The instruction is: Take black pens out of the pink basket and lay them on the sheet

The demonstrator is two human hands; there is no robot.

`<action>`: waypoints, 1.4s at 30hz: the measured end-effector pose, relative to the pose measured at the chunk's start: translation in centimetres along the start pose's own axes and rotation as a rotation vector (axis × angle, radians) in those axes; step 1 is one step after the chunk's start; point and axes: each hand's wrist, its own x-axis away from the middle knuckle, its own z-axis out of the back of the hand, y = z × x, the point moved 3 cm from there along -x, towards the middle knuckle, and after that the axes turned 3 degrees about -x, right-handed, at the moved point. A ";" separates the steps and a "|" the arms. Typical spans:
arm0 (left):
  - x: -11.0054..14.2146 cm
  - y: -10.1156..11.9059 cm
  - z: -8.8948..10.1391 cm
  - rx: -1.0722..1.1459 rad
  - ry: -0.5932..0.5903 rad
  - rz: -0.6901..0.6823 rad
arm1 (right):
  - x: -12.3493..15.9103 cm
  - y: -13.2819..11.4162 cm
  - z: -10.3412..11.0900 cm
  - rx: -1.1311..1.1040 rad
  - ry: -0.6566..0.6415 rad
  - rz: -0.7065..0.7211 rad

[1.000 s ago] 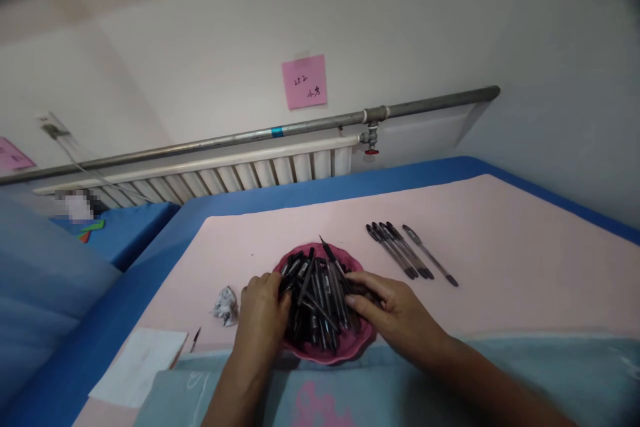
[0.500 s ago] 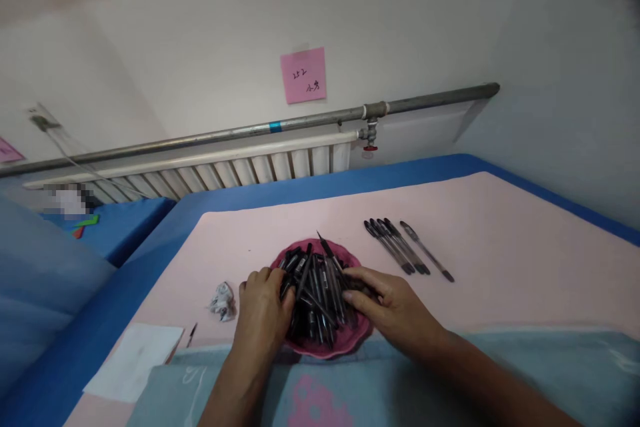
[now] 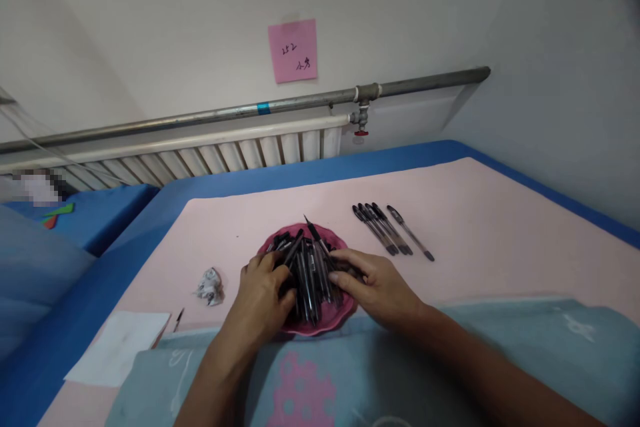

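A pink scalloped bowl [image 3: 345,310] holds a heap of black pens [image 3: 311,280], some lying crosswise and one poking up past the far rim. On the bowl's left side my left hand [image 3: 265,293] has its fingers curled into the heap around some pens, the fingertips partly hidden. My right hand [image 3: 377,283] is at the right side, thumb and fingers closing on dark pens whose far ends are covered by the hand. Several capped pens [image 3: 380,230] lie side by side on the pink mat, with one capped pen [image 3: 411,233] slightly apart on their right.
A crumpled wad [image 3: 210,285] lies left of the bowl on the pink mat [image 3: 475,227]. Nearer me are a white paper sheet [image 3: 120,347], a thin dark pen part [image 3: 179,319] and a blue-green cloth [image 3: 500,340]. A radiator [image 3: 240,153] and pipe run behind the table.
My left hand has worked deeper into the pens, and those lying crosswise near it have shifted. My right hand stays at the bowl's right side. The whole view has tilted slightly.
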 end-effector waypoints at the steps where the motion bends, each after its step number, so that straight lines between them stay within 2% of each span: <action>1: 0.0 -0.2 0.1 0.002 -0.011 -0.005 | 0.0 0.0 0.0 -0.003 -0.001 0.006; 9: 0.0 -0.7 0.2 0.018 -0.060 -0.029 | 0.0 0.1 -0.1 0.000 -0.008 -0.007; 18: 0.3 0.2 0.6 -0.057 -0.105 0.019 | 0.0 0.0 0.0 0.045 -0.011 0.016; 23: 0.4 0.3 0.7 -0.076 -0.142 -0.019 | 0.0 -0.1 0.0 0.061 -0.010 0.029; 35: 0.5 0.6 -0.4 -0.138 -0.102 -0.098 | 0.1 -0.2 -0.1 0.092 -0.023 0.050; 42: 0.0 0.2 -0.7 -0.082 -0.055 -0.025 | 0.1 -0.1 -0.1 0.106 -0.031 0.052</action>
